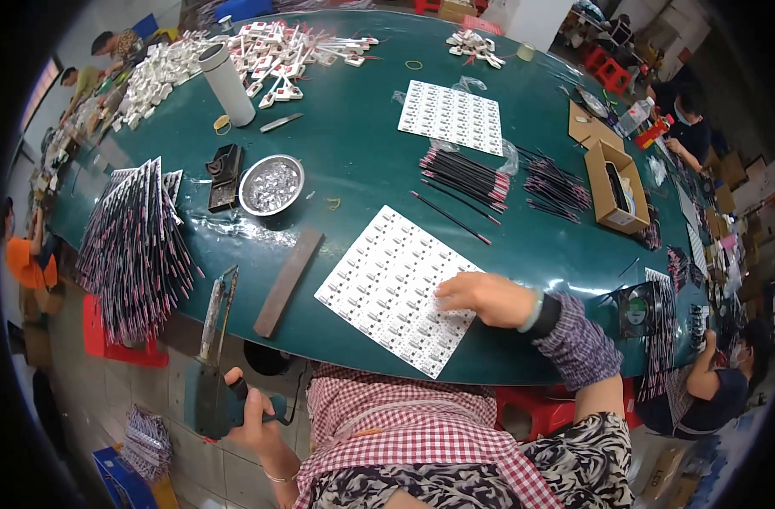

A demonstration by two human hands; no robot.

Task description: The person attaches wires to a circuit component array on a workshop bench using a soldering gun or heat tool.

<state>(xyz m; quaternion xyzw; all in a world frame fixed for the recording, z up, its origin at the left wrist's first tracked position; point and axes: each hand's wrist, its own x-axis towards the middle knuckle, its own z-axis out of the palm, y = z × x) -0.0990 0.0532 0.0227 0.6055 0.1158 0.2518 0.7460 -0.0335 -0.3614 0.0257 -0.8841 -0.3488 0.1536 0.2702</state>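
At the lower left, my left hand [258,424] is closed around the handle of a teal and black soldering gun [207,394]. Its long metal barrel and thin rod point up beside the table edge. A white sheet [379,288] with rows of small printed grey and black marks lies tilted on the table in front of me. On its right part rests my right hand [489,299], fingers stretched to the left and fingertips touching the sheet; nothing shows in them. A flat brown bar [290,284] lies just left of the sheet.
Black wires with pink ends [468,174] lie beyond the sheet, below a second printed sheet [451,117]. A metal bowl [271,185] of silvery bits, a white bottle [227,85] and a wire bundle [137,254] are left. An open cardboard box [617,187] stands right. Co-workers sit around.
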